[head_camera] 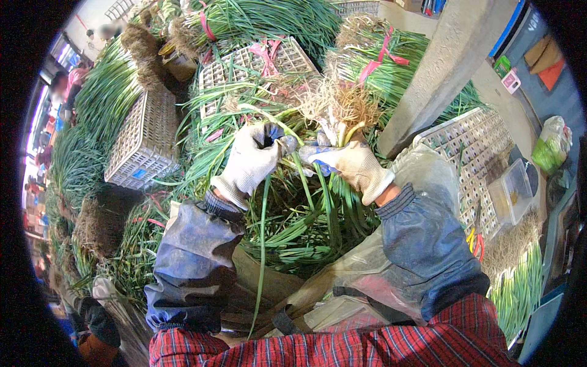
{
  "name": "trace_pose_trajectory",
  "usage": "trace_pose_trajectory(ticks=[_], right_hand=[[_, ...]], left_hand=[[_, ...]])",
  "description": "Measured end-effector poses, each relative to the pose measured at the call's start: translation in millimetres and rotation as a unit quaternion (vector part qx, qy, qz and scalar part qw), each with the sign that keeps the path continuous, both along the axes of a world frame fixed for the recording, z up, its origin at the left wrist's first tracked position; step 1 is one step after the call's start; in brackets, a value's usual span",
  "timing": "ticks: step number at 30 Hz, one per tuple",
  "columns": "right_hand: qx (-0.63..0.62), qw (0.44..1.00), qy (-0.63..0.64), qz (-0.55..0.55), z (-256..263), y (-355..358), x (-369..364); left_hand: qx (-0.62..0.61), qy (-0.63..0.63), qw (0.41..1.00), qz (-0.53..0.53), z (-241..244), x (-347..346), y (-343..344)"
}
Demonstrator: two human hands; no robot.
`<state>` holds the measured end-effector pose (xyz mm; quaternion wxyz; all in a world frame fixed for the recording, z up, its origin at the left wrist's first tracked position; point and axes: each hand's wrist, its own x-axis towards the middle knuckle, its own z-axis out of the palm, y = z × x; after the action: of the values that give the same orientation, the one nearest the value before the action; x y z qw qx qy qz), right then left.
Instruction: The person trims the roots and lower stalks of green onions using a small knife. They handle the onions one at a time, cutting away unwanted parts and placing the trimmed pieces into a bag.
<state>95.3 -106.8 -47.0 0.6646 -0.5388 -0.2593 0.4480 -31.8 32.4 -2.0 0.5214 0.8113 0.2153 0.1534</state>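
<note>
My right hand (355, 160), in a knit work glove with blue on the fingers, grips a small bunch of green onions (337, 130) just below the roots. The tangled pale-brown roots (351, 105) point up, and the green leaves hang below the fist. Beside it, my left hand (250, 160), in a similar white glove, has thumb and fingertips pinched together at a stalk close to the bunch. A long single leaf (262, 247) hangs beneath the left hand. Loose leaves (293, 241) pile up below both hands.
A white plastic crate (257, 69) littered with leaves lies ahead. Another crate (144, 137) is at left among large tied bundles (103, 98). A concrete pillar (440, 73) slants at right, near a crate (472, 160) bearing a clear plastic tub (511, 192). Red-and-yellow-handled scissors (477, 241) lie nearby.
</note>
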Motion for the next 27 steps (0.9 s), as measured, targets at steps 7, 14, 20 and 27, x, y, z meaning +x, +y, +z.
trace_pose_trajectory(ticks=[7, 14, 20, 27], right_hand=[[-0.001, 0.997, 0.057, 0.046, 11.7, -12.4, -0.7], [0.013, 0.995, -0.003, 0.096, 11.9, -31.5, 7.3], [-0.045, 0.996, 0.044, 0.067, 20.9, -37.5, 13.4], [-0.092, 0.984, -0.024, 0.149, 14.7, -27.8, 6.9]], left_hand=[[-0.026, -0.028, 0.98, 0.197, 0.8, -12.3, 60.6], [0.025, -0.172, 0.912, 0.371, -30.8, -64.5, 159.5], [0.408, 0.252, 0.818, 0.317, -13.3, -67.0, 131.7], [-0.155, -0.018, 0.987, -0.045, -5.6, -29.6, 54.6]])
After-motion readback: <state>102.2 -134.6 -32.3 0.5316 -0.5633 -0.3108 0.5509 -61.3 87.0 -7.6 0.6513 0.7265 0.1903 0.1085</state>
